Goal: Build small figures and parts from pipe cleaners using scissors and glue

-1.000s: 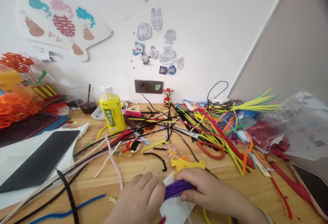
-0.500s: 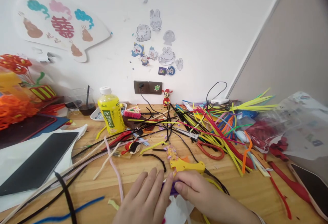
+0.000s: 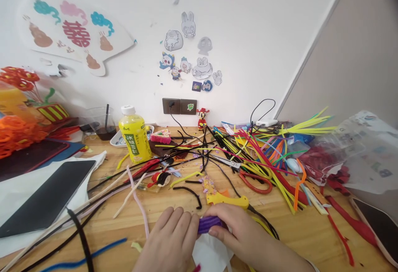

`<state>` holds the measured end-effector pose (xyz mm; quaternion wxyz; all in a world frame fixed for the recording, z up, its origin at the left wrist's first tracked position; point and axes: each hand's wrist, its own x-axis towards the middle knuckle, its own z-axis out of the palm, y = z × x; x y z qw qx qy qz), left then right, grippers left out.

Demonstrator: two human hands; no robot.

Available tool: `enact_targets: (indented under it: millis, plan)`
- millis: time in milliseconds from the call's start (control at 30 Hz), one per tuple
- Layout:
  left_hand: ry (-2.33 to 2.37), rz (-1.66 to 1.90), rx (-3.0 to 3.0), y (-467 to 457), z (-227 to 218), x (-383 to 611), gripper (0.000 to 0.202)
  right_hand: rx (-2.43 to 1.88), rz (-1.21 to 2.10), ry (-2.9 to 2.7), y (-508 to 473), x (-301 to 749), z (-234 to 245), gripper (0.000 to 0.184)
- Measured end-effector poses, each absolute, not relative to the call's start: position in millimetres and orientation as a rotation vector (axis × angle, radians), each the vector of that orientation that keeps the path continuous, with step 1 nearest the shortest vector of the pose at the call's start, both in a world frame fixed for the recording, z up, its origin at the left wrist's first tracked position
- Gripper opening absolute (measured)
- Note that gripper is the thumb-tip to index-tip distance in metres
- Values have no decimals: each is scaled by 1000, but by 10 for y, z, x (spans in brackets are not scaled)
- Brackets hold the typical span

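From my end, the left hand (image 3: 169, 239) and right hand (image 3: 238, 232) are closed on a rolled purple pipe-cleaner bundle (image 3: 209, 224), which sits between them just above a sheet of white paper (image 3: 211, 254) on the wooden worktop (image 3: 102, 222). The right fingers wrap firmly over the bundle and the left fingers press against its left end (its right end is hidden behind the right hand from this angle). Just beyond the hands lie a yellow-handled tool (image 3: 226, 200) with a black cord (image 3: 264, 222) and a curved black pipe cleaner (image 3: 188, 193).
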<state>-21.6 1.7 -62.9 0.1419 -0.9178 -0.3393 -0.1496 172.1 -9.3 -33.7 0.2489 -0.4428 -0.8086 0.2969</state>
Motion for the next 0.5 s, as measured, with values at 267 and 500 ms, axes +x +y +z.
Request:
enact_targets:
  millis: [267,500]
  plan:
    - [-1098,-536,-2825,-55,-622,-168,56,-1092,619,-2265,-134,1577,-456,19]
    - [-1242,-802,-2976,-88,-757,-179,94,-1107,571,-2349,-152,1496,-570,21]
